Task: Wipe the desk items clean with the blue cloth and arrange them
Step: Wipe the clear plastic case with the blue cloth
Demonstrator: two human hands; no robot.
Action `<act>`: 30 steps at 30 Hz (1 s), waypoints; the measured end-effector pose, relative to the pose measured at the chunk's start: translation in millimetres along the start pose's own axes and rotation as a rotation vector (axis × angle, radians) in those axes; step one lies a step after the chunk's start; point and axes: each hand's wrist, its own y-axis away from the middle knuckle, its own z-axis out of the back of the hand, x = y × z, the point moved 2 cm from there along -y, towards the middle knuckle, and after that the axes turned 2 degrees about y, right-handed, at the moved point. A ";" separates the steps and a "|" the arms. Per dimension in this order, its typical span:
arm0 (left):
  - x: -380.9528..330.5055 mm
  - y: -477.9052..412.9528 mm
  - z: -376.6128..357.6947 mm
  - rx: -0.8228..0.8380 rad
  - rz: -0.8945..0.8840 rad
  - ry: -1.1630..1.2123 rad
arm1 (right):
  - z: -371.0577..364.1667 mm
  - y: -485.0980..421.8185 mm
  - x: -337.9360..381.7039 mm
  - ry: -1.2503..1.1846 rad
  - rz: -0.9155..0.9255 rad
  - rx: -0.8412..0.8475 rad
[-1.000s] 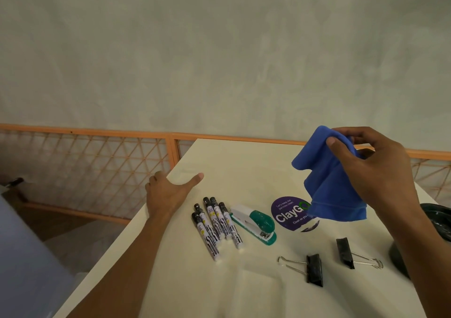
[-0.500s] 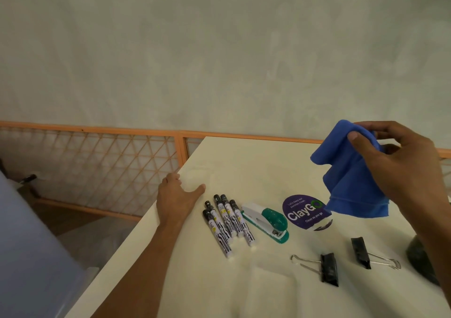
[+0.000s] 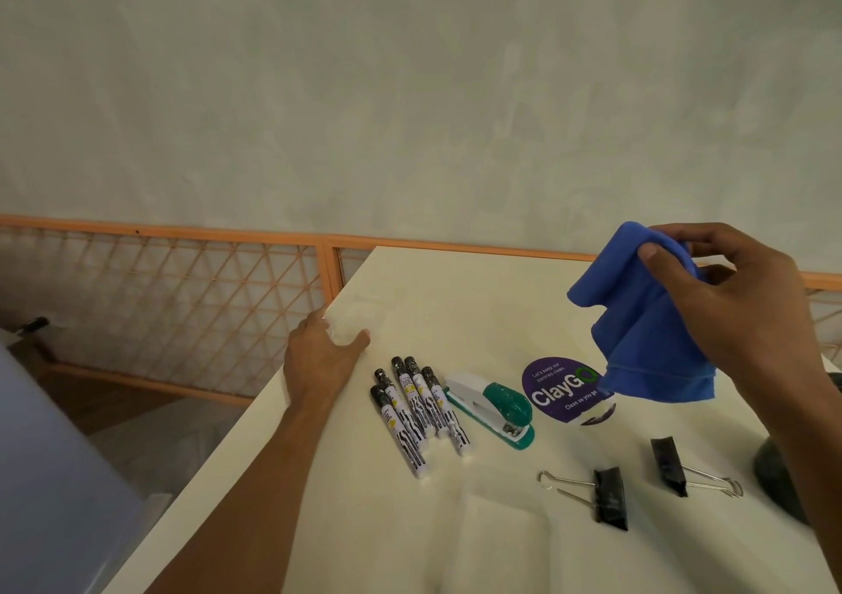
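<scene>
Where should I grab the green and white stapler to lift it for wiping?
Pinch the stapler across its green hump, coming from above. It lies flat on its base, and the markers crowd its white end, while the hump's sides look clear.

A round purple sticker [image 3: 558,388] on the desk [image 3: 455,302] read "ClayGO" in large letters, with "Let's keep our pantries clean" above it and "Clean as you go" below. The print on the markers [image 3: 417,404] was too small to read.
</scene>
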 end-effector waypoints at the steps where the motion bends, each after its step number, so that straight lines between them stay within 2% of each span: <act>1: 0.4 -0.2 -0.5 0.000 -0.001 -0.003 | 0.7 -0.5 -0.7 0.002 0.000 -0.004; 30: -1.6 3.6 1.6 0.025 -0.024 -0.015 | 9.7 -6.2 -6.2 0.004 0.011 -0.034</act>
